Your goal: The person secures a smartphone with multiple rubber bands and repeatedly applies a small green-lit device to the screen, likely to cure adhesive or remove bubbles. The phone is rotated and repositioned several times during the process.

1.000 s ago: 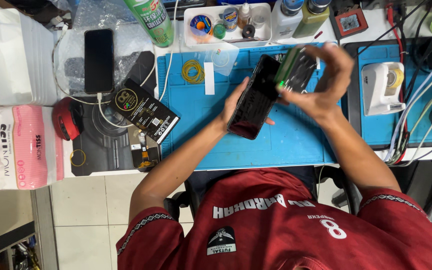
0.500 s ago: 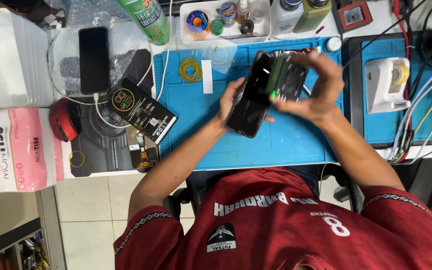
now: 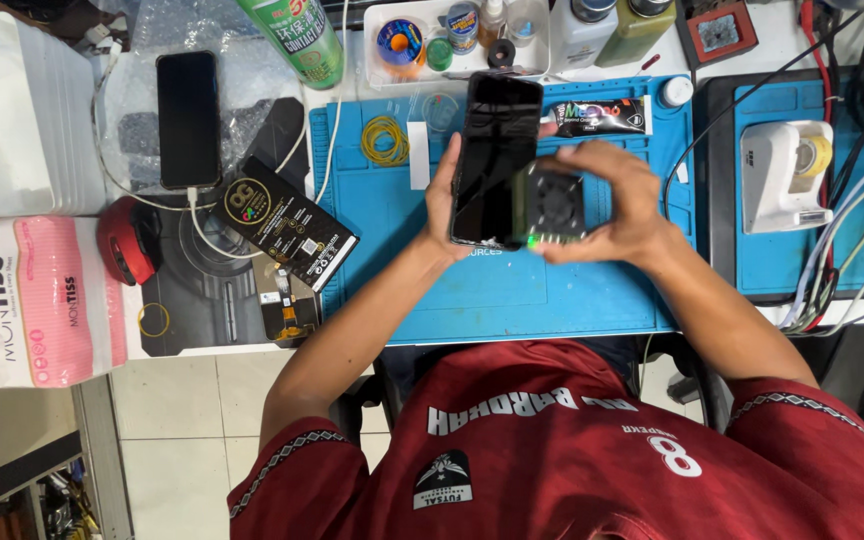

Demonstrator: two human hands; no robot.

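My left hand grips a black smartphone by its left edge, screen up and dark, raised above the blue work mat. My right hand holds a small dark square device with a round fan grille and a green light at its lower edge. The device sits against the phone's right side, partly under it. Both hands hover over the middle of the mat.
A second black phone lies on bubble wrap at the left, cabled. A black box, red round object, tissue pack, green spray can, yellow rubber bands, tray of small pots and white tape dispenser surround the mat.
The phone has swung from a tilted pose to nearly upright in the frame, screen facing up. My right hand has lowered with the fan device to the phone's right side.
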